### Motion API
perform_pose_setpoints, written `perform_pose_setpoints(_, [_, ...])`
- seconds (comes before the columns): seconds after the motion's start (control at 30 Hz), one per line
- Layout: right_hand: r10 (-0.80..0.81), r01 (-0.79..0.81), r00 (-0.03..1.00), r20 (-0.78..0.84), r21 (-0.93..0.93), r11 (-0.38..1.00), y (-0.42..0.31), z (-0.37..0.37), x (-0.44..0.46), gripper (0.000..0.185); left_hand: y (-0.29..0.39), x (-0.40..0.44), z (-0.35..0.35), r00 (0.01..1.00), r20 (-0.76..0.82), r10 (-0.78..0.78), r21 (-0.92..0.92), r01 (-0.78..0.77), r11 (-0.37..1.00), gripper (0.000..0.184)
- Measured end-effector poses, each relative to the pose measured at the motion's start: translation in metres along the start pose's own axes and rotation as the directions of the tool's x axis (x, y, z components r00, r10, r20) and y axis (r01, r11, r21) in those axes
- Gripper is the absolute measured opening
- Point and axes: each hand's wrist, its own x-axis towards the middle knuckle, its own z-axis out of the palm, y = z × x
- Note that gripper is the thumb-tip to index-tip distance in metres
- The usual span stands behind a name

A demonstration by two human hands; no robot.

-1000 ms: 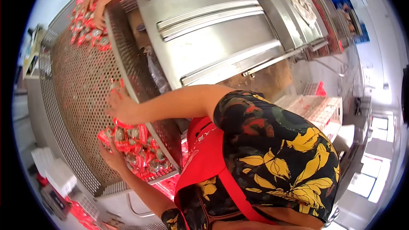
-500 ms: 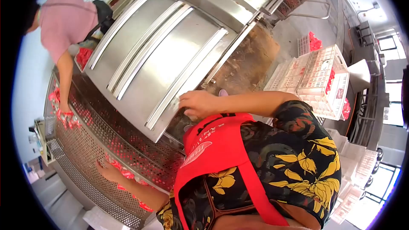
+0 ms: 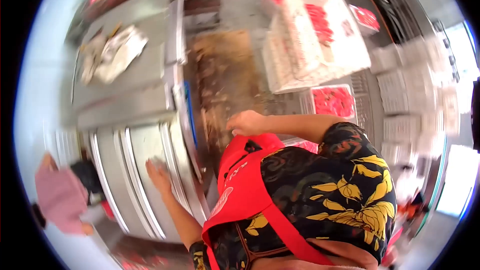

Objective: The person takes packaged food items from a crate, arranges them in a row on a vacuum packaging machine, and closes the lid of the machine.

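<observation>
Over the ribbed stainless steel worktop (image 3: 145, 142) is my left hand (image 3: 159, 176), its fingers stretched out and slightly blurred. I see nothing held in it, and whether it touches the metal I cannot tell. My right hand (image 3: 248, 122) hovers just in front of my red apron (image 3: 250, 162). Its fingers bend loosely, with a gap to the thumb and no object visible between them. Farther along the metal lies a crumpled, off-white cloth (image 3: 122, 52), away from both hands.
White plastic crates (image 3: 300, 45) with red packets stand on the floor, and a lower crate of red packets (image 3: 332, 101) sits nearer me. Blurred crate stacks (image 3: 407, 90) rise to the right. A brown, stained floor patch (image 3: 227, 70) lies ahead. A co-worker in pink (image 3: 60, 197) is at the left.
My view has swung right, toward the crates. My left hand has left the perforated tray with red packets and is now over the steel worktop. My right hand has come away from the worktop's edge.
</observation>
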Motion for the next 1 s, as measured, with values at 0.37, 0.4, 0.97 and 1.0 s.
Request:
perform_pose_setpoints(0.37, [0.62,-0.578,0.698,-0.358,0.229,0.783,-0.03,-0.07,-0.116,0.021,-0.054,0.09,0.022,0.904,0.319,-0.284,0.354,0.164,0.921,0.067])
perform_pose_setpoints(0.4, [0.612,-0.58,0.655,-0.444,0.224,0.783,-0.018,-0.081,-0.125,0.019,-0.062,0.088,0.033,0.91,0.338,-0.242,0.361,0.112,0.926,0.067])
perform_pose_setpoints(0.97, [0.786,-0.884,-0.106,-0.609,0.419,0.205,0.471,-0.286,-0.265,0.052,0.057,0.013,0.0,0.851,0.086,-0.517,0.281,0.477,0.833,0.041])
perform_pose_setpoints(1.0, [0.842,-0.93,-0.119,-0.526,0.356,0.091,0.476,-0.289,-0.264,0.053,0.094,0.019,0.007,0.828,0.115,-0.549,0.282,0.503,0.817,0.041])
